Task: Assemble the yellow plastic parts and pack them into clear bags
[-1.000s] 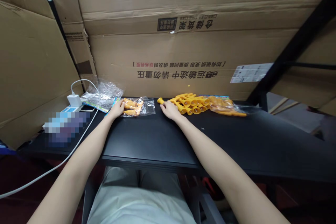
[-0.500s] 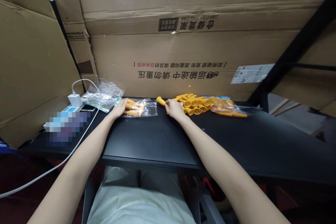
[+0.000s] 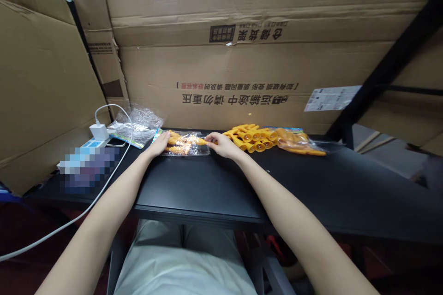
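On the black table, a clear plastic bag point(image 3: 185, 150) with a coloured header lies flat with several orange pieces inside. My left hand point(image 3: 159, 144) is closed on the bag's left, header end. At the bag's right end, my right hand point(image 3: 221, 144) pinches one orange horn-shaped plastic piece point(image 3: 200, 141). The far part of that piece lies inside the bag's mouth. Just right of my right hand is a pile of orange horn-shaped pieces point(image 3: 258, 136), flared hollow ends facing me. Its left part is partly hidden by my hand.
A filled bag of orange pieces point(image 3: 301, 143) lies right of the pile. At left are crumpled clear bags point(image 3: 138, 122), a phone point(image 3: 116, 142), and a white charger point(image 3: 99, 131) with a cable point(image 3: 112, 175) running across the table edge. Cardboard walls point(image 3: 207, 64) stand behind and left.
My right hand has moved left from the pile with an orange horn-shaped piece, whose end is now in the bag's mouth. My left hand stays at the bag with little movement.
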Available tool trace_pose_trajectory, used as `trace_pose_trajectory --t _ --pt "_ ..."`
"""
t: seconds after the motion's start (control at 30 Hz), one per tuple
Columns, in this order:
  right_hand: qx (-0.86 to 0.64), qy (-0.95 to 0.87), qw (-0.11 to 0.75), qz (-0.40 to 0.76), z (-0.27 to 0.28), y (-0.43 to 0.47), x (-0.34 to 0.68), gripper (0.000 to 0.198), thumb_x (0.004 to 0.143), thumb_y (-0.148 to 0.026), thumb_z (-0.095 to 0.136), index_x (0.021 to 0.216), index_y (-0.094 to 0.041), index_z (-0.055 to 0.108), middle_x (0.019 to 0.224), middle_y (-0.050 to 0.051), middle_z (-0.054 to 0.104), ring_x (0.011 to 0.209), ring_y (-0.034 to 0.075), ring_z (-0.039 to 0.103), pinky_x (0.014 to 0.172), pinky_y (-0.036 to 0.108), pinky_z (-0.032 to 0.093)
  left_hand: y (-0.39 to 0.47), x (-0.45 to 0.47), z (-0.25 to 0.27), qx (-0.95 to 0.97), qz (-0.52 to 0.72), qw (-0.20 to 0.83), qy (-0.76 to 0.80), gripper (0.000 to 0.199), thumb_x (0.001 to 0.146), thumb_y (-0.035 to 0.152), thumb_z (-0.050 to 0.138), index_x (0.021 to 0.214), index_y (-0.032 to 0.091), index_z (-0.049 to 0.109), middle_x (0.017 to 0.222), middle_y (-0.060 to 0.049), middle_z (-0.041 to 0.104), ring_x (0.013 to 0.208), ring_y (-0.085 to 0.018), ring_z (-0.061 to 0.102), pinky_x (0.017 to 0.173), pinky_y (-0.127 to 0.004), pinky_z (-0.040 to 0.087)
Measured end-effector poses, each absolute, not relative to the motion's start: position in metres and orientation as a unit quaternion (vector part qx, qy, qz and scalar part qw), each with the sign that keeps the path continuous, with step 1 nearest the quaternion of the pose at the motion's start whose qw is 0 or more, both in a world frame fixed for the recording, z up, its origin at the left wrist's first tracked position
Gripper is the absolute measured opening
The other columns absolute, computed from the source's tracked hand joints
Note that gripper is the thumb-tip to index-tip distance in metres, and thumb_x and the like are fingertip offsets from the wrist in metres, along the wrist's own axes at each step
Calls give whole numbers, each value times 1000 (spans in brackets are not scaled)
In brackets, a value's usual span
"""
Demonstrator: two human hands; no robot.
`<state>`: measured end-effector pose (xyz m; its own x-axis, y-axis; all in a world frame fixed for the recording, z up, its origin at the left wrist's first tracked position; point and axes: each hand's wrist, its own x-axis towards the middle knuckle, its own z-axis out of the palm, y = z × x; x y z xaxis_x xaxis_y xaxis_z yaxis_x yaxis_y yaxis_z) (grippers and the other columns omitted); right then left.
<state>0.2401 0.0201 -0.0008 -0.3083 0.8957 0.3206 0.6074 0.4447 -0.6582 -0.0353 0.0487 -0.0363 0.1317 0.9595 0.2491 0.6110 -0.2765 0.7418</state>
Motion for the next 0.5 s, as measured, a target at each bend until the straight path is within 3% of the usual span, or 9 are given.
trace_pose_trajectory --t 0.23,0.5 --pt "-430 -746 384 334 0 23 248 12 68 -22 69 79 -18 65 75 1 62 71 14 54 75 30 47 44 -29 -30 715 359 253 544 59 92 53 21 125 17 54 142 -6 46 137 -19 33 114 -33 20" --pt "-393 -744 397 367 -13 21 230 13 67 -26 70 75 -18 64 75 1 62 71 13 55 75 29 48 43 -21 -33 703 357 335 515 64 92 58 19 124 17 56 125 -9 61 128 -24 46 107 -41 34"
